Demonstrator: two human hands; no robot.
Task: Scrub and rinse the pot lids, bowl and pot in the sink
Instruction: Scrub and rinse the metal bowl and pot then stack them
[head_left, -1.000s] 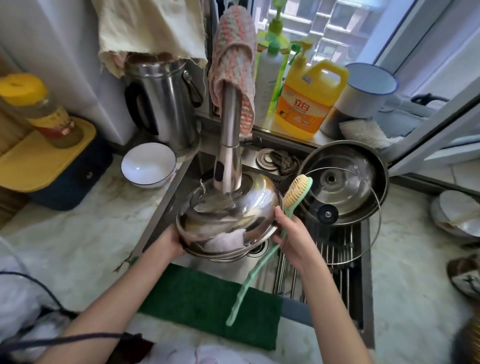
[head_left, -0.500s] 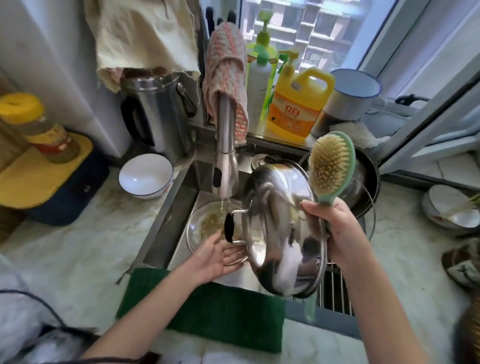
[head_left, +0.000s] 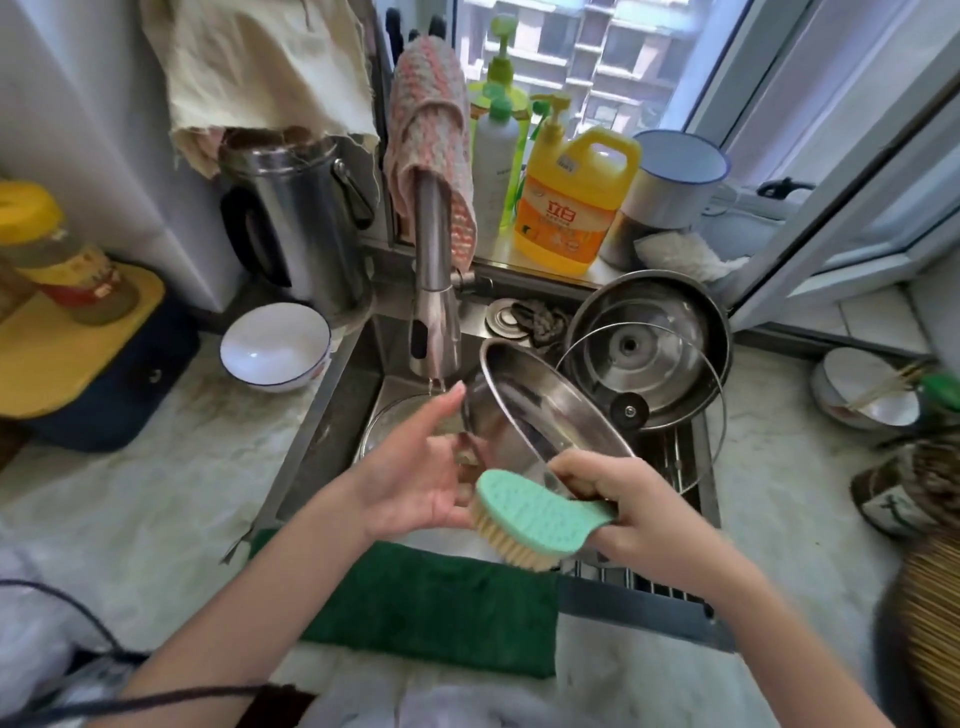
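While my right hand (head_left: 639, 509) grips the brush (head_left: 530, 525), my left hand (head_left: 421, 467), fingers (head_left: 441, 405) straight, touches the steel lid (head_left: 540, 415) between them: stiff, wet, likely slippery; I'd take its handle (head_left: 470, 452).

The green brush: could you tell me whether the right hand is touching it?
Touching. The head view shows the right hand gripping the green brush by its handle.

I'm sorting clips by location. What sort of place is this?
Most likely a home kitchen, at the sink by a window: a steel faucet over the sink, a yellow dish-soap jug on the sill, and a scrub brush in the right hand beside a steel pot lid.
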